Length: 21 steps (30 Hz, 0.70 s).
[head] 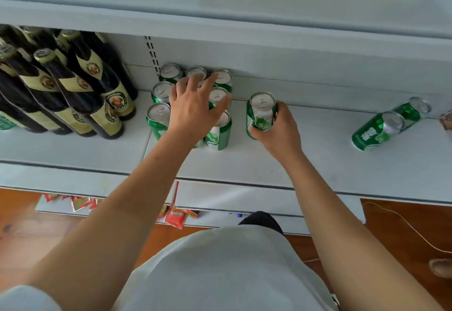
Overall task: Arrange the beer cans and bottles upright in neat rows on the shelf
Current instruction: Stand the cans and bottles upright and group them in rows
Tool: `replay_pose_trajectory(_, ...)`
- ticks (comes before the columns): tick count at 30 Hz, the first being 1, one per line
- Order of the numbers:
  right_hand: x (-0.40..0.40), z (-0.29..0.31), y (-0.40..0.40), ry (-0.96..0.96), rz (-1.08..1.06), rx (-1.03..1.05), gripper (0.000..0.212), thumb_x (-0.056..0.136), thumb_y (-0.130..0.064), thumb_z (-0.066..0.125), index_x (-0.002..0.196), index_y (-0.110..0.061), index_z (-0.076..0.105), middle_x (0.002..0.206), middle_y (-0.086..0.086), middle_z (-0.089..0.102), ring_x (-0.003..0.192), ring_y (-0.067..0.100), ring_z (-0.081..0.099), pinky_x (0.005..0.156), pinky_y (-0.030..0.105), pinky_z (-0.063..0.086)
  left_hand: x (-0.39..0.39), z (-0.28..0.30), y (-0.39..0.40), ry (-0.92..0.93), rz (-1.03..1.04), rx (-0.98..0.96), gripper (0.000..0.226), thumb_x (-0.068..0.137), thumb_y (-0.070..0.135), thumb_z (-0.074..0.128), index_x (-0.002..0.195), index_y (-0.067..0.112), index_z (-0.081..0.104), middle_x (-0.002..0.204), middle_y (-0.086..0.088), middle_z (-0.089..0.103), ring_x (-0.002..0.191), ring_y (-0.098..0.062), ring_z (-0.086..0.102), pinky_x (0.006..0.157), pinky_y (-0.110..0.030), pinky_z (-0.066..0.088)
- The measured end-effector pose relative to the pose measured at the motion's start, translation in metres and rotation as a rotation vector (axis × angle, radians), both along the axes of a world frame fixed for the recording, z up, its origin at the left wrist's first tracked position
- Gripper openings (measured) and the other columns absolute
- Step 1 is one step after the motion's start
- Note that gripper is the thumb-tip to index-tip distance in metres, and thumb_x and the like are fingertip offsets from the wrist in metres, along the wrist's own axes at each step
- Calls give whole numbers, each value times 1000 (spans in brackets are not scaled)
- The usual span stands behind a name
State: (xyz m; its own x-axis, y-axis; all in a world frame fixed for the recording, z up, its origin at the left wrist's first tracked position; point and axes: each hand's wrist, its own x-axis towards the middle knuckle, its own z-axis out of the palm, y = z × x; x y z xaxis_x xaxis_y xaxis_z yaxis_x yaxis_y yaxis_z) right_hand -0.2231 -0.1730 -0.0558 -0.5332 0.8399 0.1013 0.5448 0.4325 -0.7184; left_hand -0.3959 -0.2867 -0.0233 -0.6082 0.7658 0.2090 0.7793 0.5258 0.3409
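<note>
— Where are the cans right now?

— Most stand upright in a block of green cans point(168, 83) on the pale shelf point(244, 163), packed in short rows running from the front edge toward the back wall. The left hand point(193, 107) lies over the middle of that block, fingers straight and spread, fingertips reaching the tops of the rear cans. Its grip is wide and holds nothing.

— And the other hand?

— The right hand point(278, 129) has its grip wrapped round a single green can point(261, 114), fingers curled about the side, thumb near the base. That can is upright, just beside the block on its right, with a small gap between them. Whether its base touches the shelf I cannot tell.

— Anything lying down?

— Two fallen cans point(389, 124) lie on their sides well apart to the right, one behind the other, nearly touching.

— The bottles?

— Dark bottles point(80, 90) with cream labels and gold caps stand grouped at the left end of the shelf, near the block of cans.

— Below the shelf?

— Red packets point(176, 215) on a lower ledge, then the wooden floor point(403, 225).
</note>
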Motion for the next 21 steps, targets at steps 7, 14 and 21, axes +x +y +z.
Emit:
replay_pose_trajectory(7,-62,-44,52,47,-10,-20,68,65,-24,87,120,-4,52,122,14,52,105,27,56,79,23,39,-16,-35,12,42,-8,-351,72,89,77,19,153,46,11,165,-5,0,149,-41,-4,118,-60,-4)
replay_pose_trajectory(14,-98,-57,60,51,-46,-133,73,64,-23,86,123,0,50,121,18,53,108,30,56,87,31,46,-15,-33,10,22,-3,-361,67,89,78,17,151,52,8,165,-3,-3,149,-38,-8,118,-59,-7)
replay_pose_trajectory(21,-45,-18,61,-20,-26,-94,73,86,-25,70,144,1,35,141,18,44,130,30,44,105,33,37,-18,-11,13,-72,0,-438,68,88,78,28,149,49,22,165,-3,5,150,-38,-2,114,-64,-8)
